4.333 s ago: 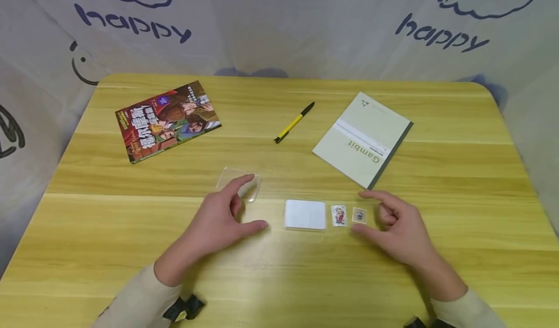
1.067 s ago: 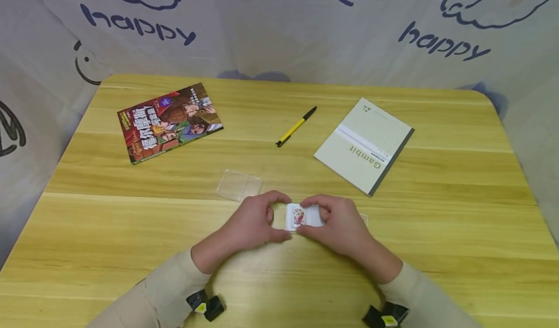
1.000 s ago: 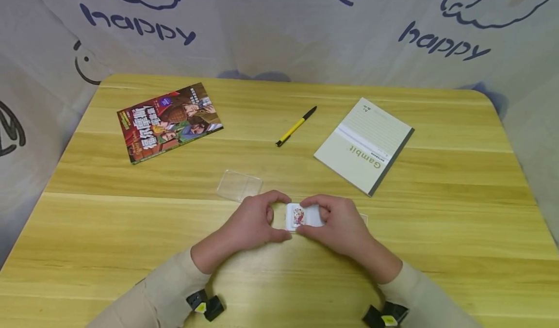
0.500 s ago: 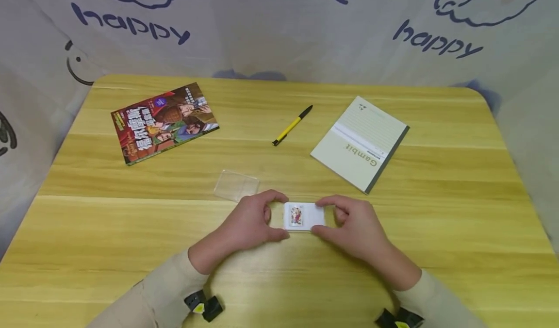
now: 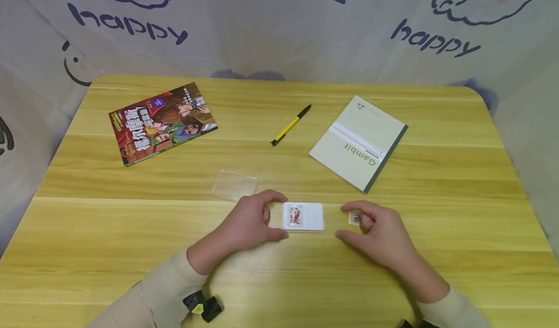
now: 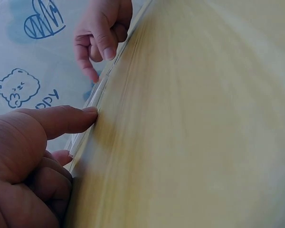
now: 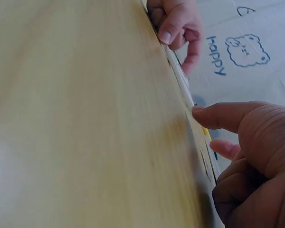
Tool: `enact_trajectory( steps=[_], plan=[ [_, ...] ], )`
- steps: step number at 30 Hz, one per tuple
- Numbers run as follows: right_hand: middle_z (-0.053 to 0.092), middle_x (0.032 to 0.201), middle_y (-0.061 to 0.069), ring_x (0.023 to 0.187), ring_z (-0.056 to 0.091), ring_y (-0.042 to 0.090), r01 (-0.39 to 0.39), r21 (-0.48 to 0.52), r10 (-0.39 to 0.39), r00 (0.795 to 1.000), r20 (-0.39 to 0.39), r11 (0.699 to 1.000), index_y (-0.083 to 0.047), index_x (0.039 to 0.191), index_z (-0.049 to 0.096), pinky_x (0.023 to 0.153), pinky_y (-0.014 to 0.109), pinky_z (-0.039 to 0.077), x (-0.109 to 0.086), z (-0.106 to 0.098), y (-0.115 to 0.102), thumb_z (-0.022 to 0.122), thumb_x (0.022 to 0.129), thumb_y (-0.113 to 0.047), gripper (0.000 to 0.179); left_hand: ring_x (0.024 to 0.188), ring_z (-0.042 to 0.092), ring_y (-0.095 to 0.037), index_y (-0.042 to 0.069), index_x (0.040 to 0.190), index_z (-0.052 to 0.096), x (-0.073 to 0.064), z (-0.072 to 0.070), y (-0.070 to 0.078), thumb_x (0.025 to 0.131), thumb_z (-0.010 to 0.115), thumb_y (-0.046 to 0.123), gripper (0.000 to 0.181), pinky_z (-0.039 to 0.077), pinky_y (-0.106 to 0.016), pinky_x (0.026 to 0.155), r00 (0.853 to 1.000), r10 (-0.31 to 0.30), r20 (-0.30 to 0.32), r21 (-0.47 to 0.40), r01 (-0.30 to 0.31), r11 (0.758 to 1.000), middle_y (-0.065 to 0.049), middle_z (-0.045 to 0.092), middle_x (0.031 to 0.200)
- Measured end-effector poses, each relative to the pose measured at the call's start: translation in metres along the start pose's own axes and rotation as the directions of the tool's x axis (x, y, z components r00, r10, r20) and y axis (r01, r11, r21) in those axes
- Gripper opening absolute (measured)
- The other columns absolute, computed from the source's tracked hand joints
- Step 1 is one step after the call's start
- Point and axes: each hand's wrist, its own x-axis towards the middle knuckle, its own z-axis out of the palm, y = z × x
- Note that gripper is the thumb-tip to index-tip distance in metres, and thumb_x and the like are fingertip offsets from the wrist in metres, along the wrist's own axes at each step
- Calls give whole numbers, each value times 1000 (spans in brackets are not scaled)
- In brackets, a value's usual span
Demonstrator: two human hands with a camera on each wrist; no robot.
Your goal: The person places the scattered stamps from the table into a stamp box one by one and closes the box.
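A shallow clear plastic case (image 5: 312, 216) with a white insert lies on the table. On the insert's left half rests a small stamp-like card (image 5: 295, 215) with a colourful figure. My left hand (image 5: 249, 221) holds the case's left end, thumb at the near edge and forefinger at the far edge. To the right, my right hand (image 5: 382, 231) holds nothing, its thumb and forefinger spread apart. A small clear square piece (image 5: 354, 218) with a dark round motif lies between those fingers, partly hidden. Behind my left hand lies a clear plastic lid (image 5: 235, 185).
On the wooden table (image 5: 271, 289) a comic-style book (image 5: 163, 124) lies at the back left. A yellow and black pen (image 5: 290, 125) is at the back middle, with a Gambit notebook (image 5: 358, 143) to its right. A printed cloth (image 5: 279, 27) hangs behind.
The small picture card has gone from the table onto the insert's left half, carried by my right hand. That hand has since let go and moved right to the square piece. My left hand came to the case.
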Motion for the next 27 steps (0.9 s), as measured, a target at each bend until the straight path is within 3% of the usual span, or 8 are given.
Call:
enact_trajectory(
  steps=[15,27],
  plan=[
    [32,55,-11,49,30,5,13,-127,-18,999,-37,992,-14,101,73,59,29,40,-1,-19,17,88,77,-18,28,46,38,-7,9,126,62,0,-2,1,69,93,15,65,34,-25,46,1000,-7,1,-5,7,1000,5,45,56],
    [32,57,-10,50,31,5,49,-81,-49,999,1,996,-16,96,71,60,28,41,-2,-19,13,85,81,-17,21,46,37,-7,9,125,62,0,-1,1,69,93,13,65,34,-26,47,1000,-8,0,-22,8,1000,5,45,56]
  ],
)
